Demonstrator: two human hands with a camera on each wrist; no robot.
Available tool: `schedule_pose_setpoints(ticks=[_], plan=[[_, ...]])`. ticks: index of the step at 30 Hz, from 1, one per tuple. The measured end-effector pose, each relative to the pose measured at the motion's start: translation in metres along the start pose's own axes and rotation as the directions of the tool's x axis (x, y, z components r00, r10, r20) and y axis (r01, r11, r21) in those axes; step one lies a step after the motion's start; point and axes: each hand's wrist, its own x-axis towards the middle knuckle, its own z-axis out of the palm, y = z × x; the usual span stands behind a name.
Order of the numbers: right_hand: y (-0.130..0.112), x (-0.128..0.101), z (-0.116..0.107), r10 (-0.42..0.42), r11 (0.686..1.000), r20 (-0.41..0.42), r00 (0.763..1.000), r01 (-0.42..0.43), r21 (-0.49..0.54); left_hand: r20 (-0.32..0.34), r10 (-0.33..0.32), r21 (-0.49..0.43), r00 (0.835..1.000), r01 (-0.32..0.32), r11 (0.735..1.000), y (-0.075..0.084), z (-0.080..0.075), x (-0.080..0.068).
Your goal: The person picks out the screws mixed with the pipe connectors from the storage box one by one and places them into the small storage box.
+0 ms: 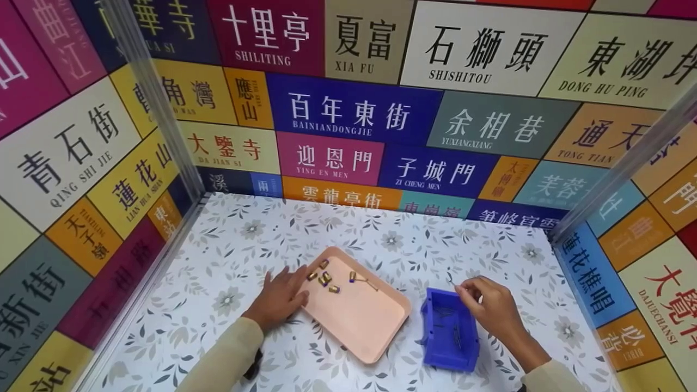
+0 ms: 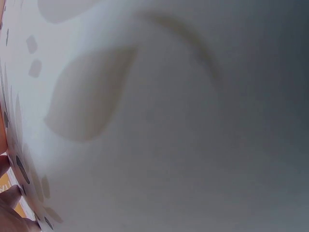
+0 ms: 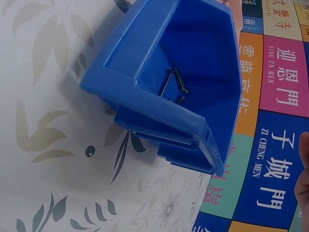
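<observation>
My left hand (image 1: 277, 299) rests at the left side of a shallow peach tray (image 1: 359, 332), fingers spread and touching its rim. Several short brass-coloured cylinders (image 1: 334, 289) with bluish ends lie toward the tray's far left. A thin gold rod (image 1: 373, 284) lies beside one of them, its kind too small to tell. My right hand (image 1: 493, 305) is over the far rim of a blue bin (image 1: 452, 362), thumb and forefinger close together. A small dark mark shows by those fingertips; whether they pinch it is unclear. Dark screws (image 3: 179, 78) lie inside the bin.
A white table (image 1: 239, 348) with a printed leaf pattern carries the tray and bin, which stand a short gap apart. Colourful panels with large characters (image 1: 348, 109) enclose the back and both sides. The left wrist view is mostly blurred tabletop.
</observation>
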Motion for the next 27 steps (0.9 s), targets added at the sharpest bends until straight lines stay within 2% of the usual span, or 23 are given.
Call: schedule_pose_setpoints(ticks=[9,17,22,27], plan=[[0.001,-0.003,0.002,0.04,0.999,0.029,0.999,-0.04,-0.004,-0.012,0.022,-0.023,1.0,-0.022,0.999,0.002,-0.004,-0.003],[0.0,-0.001,0.006,0.009,1.0,0.015,1.0,-0.01,0.012,0.013,-0.006,-0.014,1.0,0.006,1.0,0.005,-0.007,-0.002],[-0.005,0.002,0.021,-0.005,0.999,-0.021,1.0,0.006,0.046,0.02,-0.013,-0.001,1.0,0.013,1.0,0.004,-0.005,-0.002],[-0.021,0.009,0.05,-0.003,0.993,-0.08,0.997,0.012,0.12,0.019,-0.001,-0.011,1.0,0.001,1.0,0.002,-0.004,-0.002]])
